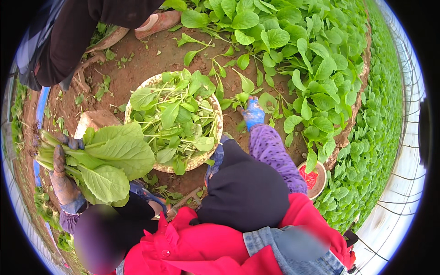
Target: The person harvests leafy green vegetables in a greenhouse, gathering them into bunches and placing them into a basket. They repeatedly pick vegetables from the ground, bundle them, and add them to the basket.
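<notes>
My left hand (62,176), in a muddy glove, is closed around the stems of a bunch of large leafy greens (110,160) held out at the left. My right hand (253,113), in a blue glove with a purple patterned sleeve, reaches forward to the soil. Its fingers are closed on a small green plant (242,97) at the edge of the growing bed. Between the hands a round pale basin (219,120) sits on the ground, heaped with cut greens (176,117). My dark-trousered knee and red jacket fill the lower middle.
A dense bed of green plants (321,68) covers the right side. A small bowl with something red in it (312,178) sits by my right knee. Another person's shoes (158,22) and dark clothing are at the top left. A pale block (94,120) lies beside the basin.
</notes>
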`<action>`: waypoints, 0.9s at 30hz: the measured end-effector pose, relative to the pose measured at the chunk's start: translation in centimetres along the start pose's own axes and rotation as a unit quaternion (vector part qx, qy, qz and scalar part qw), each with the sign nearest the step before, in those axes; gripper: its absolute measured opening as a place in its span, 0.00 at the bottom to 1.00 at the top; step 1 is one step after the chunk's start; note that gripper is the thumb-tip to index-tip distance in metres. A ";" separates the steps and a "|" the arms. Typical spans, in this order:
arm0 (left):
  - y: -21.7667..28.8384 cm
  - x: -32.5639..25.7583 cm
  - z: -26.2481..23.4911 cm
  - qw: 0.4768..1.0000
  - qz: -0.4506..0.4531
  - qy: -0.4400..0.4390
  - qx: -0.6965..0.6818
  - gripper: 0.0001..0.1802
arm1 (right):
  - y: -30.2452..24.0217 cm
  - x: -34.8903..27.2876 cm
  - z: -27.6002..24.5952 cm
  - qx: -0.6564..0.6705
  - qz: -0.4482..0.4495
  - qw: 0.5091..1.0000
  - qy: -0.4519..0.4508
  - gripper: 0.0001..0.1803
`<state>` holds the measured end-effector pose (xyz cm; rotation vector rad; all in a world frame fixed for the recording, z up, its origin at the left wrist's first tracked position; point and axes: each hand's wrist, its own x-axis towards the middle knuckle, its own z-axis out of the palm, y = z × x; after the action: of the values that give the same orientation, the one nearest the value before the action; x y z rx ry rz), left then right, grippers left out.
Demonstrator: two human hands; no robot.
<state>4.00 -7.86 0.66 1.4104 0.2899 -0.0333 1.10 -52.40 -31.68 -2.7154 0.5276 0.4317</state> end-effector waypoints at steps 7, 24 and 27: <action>-0.3 -0.1 -0.6 1.000 -0.002 0.023 0.008 0.17 | 0.4 2.2 2.6 -0.044 0.006 0.999 -0.025 0.17; -0.7 0.4 -1.1 0.998 -0.012 -0.051 0.031 0.22 | -13.3 -1.6 -7.3 0.206 -0.236 0.908 -0.277 0.27; -1.0 0.2 -0.9 0.999 -0.016 -0.043 -0.002 0.22 | -14.5 -2.5 -9.9 0.064 -0.260 0.944 -0.191 0.19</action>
<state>3.80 -7.07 -0.44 1.3964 0.2411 -0.1207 7.07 -42.72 -18.02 -2.4222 -0.2550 0.7181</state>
